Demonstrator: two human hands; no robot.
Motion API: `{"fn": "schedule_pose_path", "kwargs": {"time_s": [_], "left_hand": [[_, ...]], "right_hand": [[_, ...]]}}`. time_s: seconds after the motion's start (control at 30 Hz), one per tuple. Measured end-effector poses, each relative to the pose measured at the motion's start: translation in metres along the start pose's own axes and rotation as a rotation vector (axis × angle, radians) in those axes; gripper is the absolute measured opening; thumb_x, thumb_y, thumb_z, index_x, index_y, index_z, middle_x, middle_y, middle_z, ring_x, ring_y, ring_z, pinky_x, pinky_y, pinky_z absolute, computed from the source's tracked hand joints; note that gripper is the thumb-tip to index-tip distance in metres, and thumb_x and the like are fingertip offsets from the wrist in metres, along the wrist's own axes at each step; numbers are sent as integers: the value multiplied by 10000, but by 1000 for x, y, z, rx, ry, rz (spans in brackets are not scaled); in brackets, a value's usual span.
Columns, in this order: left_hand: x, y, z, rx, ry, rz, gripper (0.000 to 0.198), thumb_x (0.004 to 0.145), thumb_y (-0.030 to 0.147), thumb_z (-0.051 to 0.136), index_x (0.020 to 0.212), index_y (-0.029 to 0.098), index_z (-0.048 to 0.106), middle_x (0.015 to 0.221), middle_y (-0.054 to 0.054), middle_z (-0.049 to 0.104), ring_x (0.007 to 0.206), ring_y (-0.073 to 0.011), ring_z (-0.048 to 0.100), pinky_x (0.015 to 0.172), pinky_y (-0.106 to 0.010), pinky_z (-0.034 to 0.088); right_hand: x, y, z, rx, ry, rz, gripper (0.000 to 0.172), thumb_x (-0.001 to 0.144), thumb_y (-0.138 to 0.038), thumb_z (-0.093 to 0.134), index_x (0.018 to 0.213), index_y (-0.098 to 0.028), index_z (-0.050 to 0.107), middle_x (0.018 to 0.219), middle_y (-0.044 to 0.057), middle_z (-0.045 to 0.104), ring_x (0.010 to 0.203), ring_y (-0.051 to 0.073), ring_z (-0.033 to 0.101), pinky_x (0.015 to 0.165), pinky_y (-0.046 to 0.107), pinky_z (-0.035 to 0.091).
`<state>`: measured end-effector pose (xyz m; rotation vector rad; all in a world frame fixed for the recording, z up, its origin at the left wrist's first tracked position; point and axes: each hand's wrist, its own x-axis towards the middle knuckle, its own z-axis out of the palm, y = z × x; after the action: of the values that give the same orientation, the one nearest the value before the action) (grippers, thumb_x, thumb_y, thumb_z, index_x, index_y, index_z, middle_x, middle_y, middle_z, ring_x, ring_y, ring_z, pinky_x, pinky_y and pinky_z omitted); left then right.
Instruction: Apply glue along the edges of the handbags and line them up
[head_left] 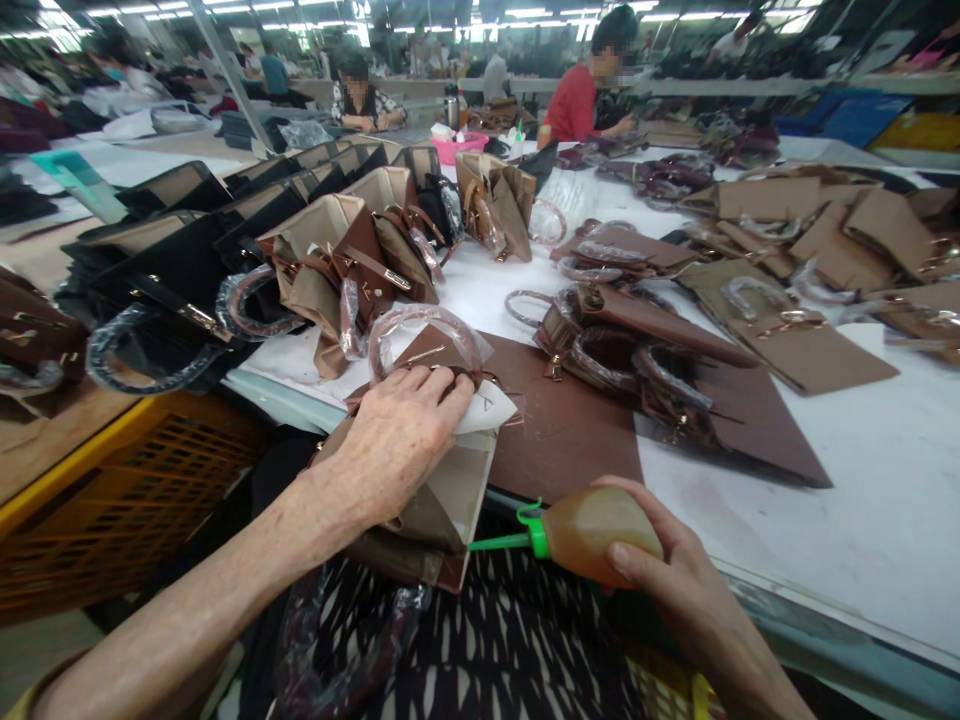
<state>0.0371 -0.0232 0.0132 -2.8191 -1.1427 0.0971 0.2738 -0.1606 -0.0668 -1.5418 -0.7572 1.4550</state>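
My left hand (409, 435) grips the upper part of a brown bag (442, 540), its fingers curled over the edge beside a white paper piece (487, 405). The bag rests at the table edge and over my lap, with a plastic-wrapped handle hanging below. In my right hand (667, 560) is a squeeze bottle (600, 532) of amber liquid, held on its side. Its green nozzle points left, and the tip is at the pale edge of the bag, near its lower corner. Whether liquid is coming out cannot be seen.
Black bags (172, 260) and brown bags (352, 240) stand at the left and back. A brown sheet (562, 420) and more bags (622, 340) lie ahead and right. A yellow crate (150, 480) is at lower left. People sit farther back near a pink basket (459, 150).
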Motion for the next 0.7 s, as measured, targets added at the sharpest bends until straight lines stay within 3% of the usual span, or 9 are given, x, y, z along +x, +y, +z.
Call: {"fn": "schedule_pose_path", "kwargs": {"time_s": [0.2,0.43,0.6,0.7], "left_hand": [[0,0,-1,9,1,-2,329,851,159,460,1175,115,489,1098,-112,564,1027,-263,514,862,-402,449],[2,1,-4,-12,-12,-12,318,841,149,467,1156,115,495,1090,-116,566,1042,-266,513,874,-405,450],[1,0,-3,-2,-10,-10,317,848,157,457,1160,114,491,1092,-109,560,1045,-267,513,882,-399,445],[1,0,-3,0,-17,-15,321,848,156,456,1165,116,489,1091,-107,560,1053,-262,510,885,-393,444]], "right_hand": [[-10,5,1,75,-26,81,609,585,-445,744,1113,-240,522,827,24,620,625,198,549,459,268,457],[-15,10,12,269,48,71,447,668,-429,716,1017,-215,537,754,8,586,618,176,521,406,232,429],[-17,11,16,286,42,89,499,685,-427,709,1082,-188,524,787,36,605,629,174,526,409,226,440],[-20,9,19,288,31,101,438,697,-440,695,1029,-187,562,779,39,619,638,178,545,413,217,433]]}}
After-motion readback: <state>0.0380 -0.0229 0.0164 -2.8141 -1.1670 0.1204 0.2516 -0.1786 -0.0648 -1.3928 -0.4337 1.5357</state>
